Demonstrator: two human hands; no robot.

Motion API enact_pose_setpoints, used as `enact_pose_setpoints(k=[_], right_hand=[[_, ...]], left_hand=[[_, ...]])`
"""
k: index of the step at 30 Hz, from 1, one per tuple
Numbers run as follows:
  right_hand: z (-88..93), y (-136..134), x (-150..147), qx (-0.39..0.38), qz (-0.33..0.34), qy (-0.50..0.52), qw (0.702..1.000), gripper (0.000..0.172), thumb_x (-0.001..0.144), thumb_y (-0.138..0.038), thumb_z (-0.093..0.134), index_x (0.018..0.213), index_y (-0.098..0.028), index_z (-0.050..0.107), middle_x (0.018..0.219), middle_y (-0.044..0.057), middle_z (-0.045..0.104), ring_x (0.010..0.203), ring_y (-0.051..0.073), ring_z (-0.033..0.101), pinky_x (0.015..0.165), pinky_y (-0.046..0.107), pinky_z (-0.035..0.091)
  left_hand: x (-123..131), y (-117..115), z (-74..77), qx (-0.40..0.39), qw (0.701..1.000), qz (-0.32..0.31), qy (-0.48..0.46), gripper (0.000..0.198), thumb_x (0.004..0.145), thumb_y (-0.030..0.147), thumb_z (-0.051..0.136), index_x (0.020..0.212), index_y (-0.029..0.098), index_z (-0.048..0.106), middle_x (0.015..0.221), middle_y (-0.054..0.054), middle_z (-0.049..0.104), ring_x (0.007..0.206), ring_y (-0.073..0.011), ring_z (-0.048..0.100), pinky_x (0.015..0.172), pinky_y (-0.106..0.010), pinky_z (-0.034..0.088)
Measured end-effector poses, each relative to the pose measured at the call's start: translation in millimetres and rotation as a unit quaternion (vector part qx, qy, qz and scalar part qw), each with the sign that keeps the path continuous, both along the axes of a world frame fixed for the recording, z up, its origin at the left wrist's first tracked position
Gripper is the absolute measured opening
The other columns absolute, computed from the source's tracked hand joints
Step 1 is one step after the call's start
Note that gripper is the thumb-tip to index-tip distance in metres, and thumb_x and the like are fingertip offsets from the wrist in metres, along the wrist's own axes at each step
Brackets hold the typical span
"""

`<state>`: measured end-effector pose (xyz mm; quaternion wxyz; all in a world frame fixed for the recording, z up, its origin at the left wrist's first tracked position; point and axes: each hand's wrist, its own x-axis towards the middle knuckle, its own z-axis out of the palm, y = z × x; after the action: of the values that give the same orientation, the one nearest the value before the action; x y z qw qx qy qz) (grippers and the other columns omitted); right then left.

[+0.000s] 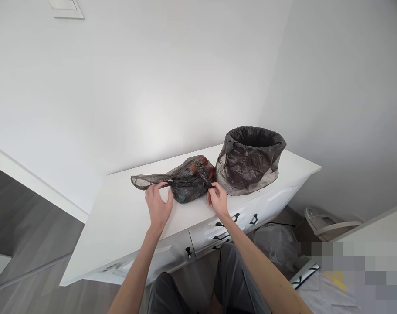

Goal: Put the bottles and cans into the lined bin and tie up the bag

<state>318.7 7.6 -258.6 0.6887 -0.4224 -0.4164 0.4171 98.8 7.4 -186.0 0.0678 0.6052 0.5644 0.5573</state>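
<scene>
From afar, I have the left hand (157, 207) half open, thumb apart from its fingers, at the loose end of a dark bag (187, 192), while the right hand (219, 200) pinches a twist of its plastic. The bag lies on the table (120, 226) just beyond both hands; a lined bin (250, 168) stands beyond the right.

A thin, see-through black plastic bag (189, 185) lies plump and crumpled between your left hand (158, 206) and your right hand (218, 199). Red and orange contents (194, 167) show through on the side away from you; a greenish patch (181, 197) shows near your left thumb. One flat loop (141, 181) stretches leftward past your left fingers; your right fingertips pinch a twisted, gathered end (205, 178).
</scene>
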Motion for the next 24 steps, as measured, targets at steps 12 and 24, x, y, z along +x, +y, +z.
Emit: enact_pose_setpoints(k=[12,24], right_hand=[[3.0,-1.8,-0.5,-0.006,0.016,-0.004,1.000,0.007,0.082,-0.032,0.054,0.083,-0.025,0.051,0.054,-0.008,0.053,0.040,0.011,0.047,0.039,0.022,0.039],[0.5,0.2,-0.9,-0.002,0.014,-0.002,1.000,0.007,0.082,-0.031,0.055,0.084,-0.025,0.052,0.054,-0.008,0.053,0.041,0.012,0.046,0.040,0.024,0.041]], left_hand=[[-10.6,-13.5,-21.3,0.006,0.923,-0.070,0.378,0.043,0.109,0.036,0.043,0.146,0.016,0.052,0.077,-0.004,0.073,0.084,-0.0269,0.070,0.091,-0.040,0.045],[-6.3,-28.9,-29.8,0.081,0.888,-0.093,0.443,0.035,0.106,0.030,0.052,0.074,0.021,0.064,0.082,-0.007,0.061,0.079,-0.0227,0.060,0.073,-0.037,0.039]])
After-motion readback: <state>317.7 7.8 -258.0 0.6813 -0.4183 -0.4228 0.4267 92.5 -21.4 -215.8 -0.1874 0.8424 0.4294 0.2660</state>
